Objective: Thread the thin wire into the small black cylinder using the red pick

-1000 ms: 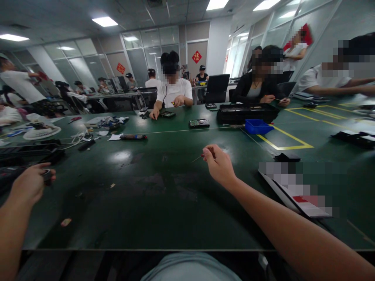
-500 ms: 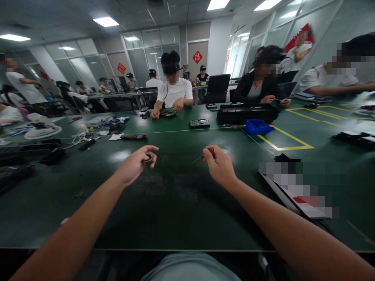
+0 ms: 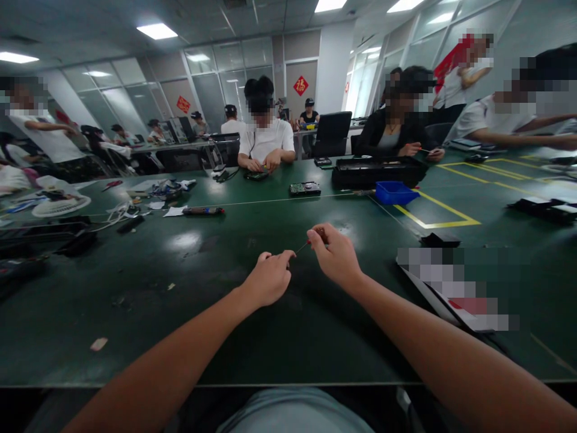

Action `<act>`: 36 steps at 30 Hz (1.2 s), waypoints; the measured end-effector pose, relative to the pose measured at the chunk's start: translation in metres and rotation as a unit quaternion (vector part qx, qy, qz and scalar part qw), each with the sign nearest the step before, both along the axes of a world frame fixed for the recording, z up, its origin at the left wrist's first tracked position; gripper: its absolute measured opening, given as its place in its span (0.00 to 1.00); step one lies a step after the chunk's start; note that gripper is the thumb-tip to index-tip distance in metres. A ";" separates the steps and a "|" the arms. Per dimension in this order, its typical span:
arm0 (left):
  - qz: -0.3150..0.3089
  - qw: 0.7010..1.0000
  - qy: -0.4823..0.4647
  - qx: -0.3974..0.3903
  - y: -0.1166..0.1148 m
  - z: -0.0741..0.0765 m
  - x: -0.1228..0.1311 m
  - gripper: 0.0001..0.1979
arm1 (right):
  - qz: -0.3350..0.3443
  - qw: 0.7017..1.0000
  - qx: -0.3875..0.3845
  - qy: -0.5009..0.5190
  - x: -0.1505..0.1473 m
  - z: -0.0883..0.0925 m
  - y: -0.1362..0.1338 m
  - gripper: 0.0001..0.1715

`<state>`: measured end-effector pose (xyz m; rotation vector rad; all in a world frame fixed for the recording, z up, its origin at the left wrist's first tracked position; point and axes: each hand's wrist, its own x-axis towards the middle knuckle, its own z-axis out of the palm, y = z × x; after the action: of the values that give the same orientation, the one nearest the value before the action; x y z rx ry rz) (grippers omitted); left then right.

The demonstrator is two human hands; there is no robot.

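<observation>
My right hand is closed around a small screwdriver with a thin metal shaft and a bit of red near the grip. Most of its handle is hidden in my fingers. The shaft points left and slightly down. My left hand is at the tip, its index finger stretched to it and seeming to touch it. The other left fingers are curled, and whatever lies inside them is hidden. Both hands are above the green tabletop.
Ahead lie a hard drive, a blue bin and a long black casing. A brown-grey tool and cables are left. A white-edged flat thing lies right. Co-workers sit across the table.
My left hand has moved right to the screwdriver's tip. The dark ring seen in its fingers earlier is now out of sight. My right hand has barely moved.
</observation>
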<state>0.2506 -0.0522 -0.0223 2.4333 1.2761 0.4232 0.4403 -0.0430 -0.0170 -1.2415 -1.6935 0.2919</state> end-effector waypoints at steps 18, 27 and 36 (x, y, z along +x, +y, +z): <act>0.061 0.981 -0.181 0.031 0.034 -0.028 -0.025 0.15 | 0.033 0.992 0.027 0.115 -0.003 -0.001 -0.008 0.12; 0.069 0.972 -0.221 0.038 0.034 -0.027 -0.023 0.18 | 0.076 0.993 0.008 0.093 -0.006 -0.006 -0.007 0.11; 0.043 0.974 -0.218 0.050 0.036 -0.029 -0.025 0.18 | 0.041 0.997 -0.004 0.070 -0.006 0.001 -0.007 0.12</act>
<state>0.2259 -0.0165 -0.0512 2.1962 1.1866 1.0040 0.4343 -0.0502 -0.0164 -1.1318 -1.6263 0.4258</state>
